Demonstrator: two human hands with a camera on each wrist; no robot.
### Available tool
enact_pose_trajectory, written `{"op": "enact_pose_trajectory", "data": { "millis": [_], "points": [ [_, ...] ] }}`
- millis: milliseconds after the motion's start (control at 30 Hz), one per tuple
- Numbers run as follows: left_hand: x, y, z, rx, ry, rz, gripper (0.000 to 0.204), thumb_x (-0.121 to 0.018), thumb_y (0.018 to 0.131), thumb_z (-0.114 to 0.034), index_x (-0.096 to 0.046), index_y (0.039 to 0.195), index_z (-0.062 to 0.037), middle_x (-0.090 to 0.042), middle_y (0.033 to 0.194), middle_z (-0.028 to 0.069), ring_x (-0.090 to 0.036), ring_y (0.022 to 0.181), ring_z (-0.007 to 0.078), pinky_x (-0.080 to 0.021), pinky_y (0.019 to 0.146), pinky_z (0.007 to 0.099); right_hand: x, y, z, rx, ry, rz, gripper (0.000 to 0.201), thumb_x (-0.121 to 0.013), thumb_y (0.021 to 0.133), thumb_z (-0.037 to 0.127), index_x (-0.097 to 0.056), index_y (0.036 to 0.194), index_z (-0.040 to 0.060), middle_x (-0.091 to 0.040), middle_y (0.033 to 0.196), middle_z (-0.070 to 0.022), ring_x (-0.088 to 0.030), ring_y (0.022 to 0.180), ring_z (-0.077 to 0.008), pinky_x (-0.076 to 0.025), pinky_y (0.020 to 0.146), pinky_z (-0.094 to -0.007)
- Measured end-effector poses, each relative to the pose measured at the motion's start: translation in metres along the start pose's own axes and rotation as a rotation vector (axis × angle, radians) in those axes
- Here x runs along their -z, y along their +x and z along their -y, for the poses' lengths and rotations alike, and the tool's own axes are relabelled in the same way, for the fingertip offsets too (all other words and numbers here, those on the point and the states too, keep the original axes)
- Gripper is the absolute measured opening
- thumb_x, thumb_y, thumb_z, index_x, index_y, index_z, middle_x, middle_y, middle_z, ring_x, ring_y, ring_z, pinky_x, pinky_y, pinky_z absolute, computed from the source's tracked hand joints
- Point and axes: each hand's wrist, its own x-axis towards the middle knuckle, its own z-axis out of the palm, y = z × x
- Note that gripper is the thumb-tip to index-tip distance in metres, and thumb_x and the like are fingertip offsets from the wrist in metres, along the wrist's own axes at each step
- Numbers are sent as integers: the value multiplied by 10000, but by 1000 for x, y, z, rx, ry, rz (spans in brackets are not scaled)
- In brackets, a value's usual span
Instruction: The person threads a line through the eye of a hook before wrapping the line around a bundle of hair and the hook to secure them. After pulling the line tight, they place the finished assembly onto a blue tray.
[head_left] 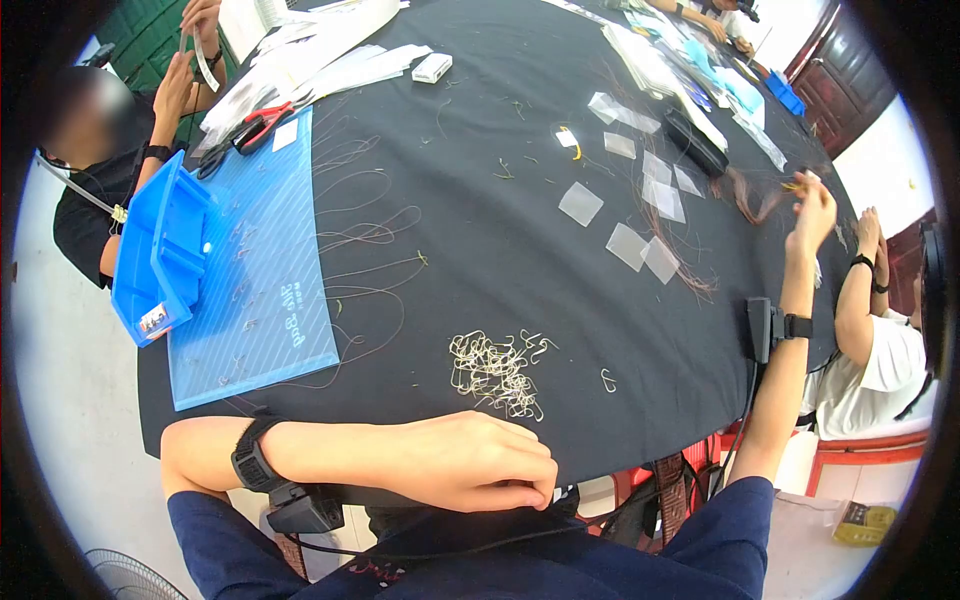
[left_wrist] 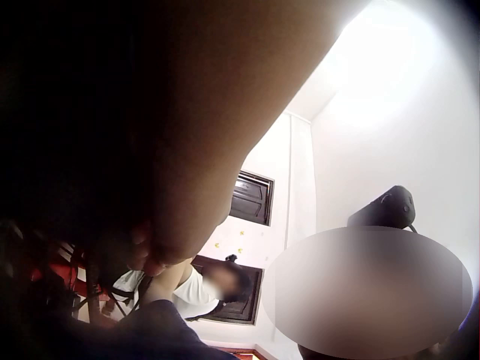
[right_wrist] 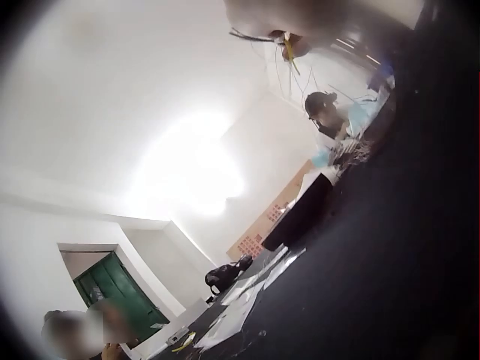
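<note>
My left hand (head_left: 490,465) rests at the near table edge, fingers loosely curled and holding nothing; in the left wrist view its forearm (left_wrist: 217,135) looms dark. Just beyond it lies a pile of pale metal fish hooks (head_left: 493,375), with one loose hook (head_left: 608,381) to the right. Raised over the table's right side, my right hand (head_left: 814,218) pinches a bundle of thin brown line (head_left: 748,200) bound with a yellow tie (right_wrist: 290,54). The bundle's loose strands trail left toward a black case (head_left: 695,142).
Clear plastic squares (head_left: 581,204) and more brown line lie right of centre. At left, a blue zip bag (head_left: 270,340) carries looped lines, beside a blue tray (head_left: 165,255) and red-handled pliers (head_left: 262,128). People sit at left, right and far side.
</note>
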Motion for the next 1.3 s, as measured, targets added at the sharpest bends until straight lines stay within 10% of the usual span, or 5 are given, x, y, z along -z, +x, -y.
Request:
{"op": "enact_pose_trajectory", "data": {
  "millis": [267, 567, 900, 1067, 1300],
  "points": [
    [-1, 0, 0, 22, -14, -2, 92, -575, 906, -131, -558, 866, -50, -581, 817, 60, -593, 776, 244, -483, 677, 358, 128, 109, -50, -31, 382, 81, 282, -421, 984, 141, -513, 1208, -3, -690, 967, -177, -648, 630, -175, -528, 514, -228],
    [0, 2, 0, 20, -5, -5, 90, -576, 907, -131, -563, 870, -50, -586, 815, 60, -596, 774, 241, -484, 669, 355, 4, -45, 120, 859, -97, -109, 579, -378, 826, -141, -295, 1390, -38, -390, 1398, -253, -584, 1104, -273, -559, 636, -238],
    [2, 2, 1, 6, 22, 2, 59, -584, 914, -114, -615, 921, -65, -603, 834, 47, -570, 704, 189, -461, 589, 315, 18, -84, 208, 1064, -579, -204, 328, -545, 926, 107, -501, 1232, 0, -634, 830, -75, -576, 642, -94, -410, 502, -161],
    [2, 2, 0, 30, 2, 11, 65, -586, 915, -123, -615, 920, -65, -599, 830, 42, -554, 674, 177, -452, 578, 308, 1, -107, 260, 570, 697, 484, 203, -547, 957, 263, -561, 902, 68, -616, 772, -63, -531, 557, -76, -385, 402, -169],
    [2, 2, -4, 74, -10, 14, 94, -584, 912, -136, -606, 882, -50, -611, 819, 48, -590, 729, 202, -470, 635, 327, -42, -176, 248, 203, 775, 816, 292, -401, 1024, 277, -486, 1112, 11, -447, 627, 43, -350, 500, -30, -285, 506, -175]
  ]
}}
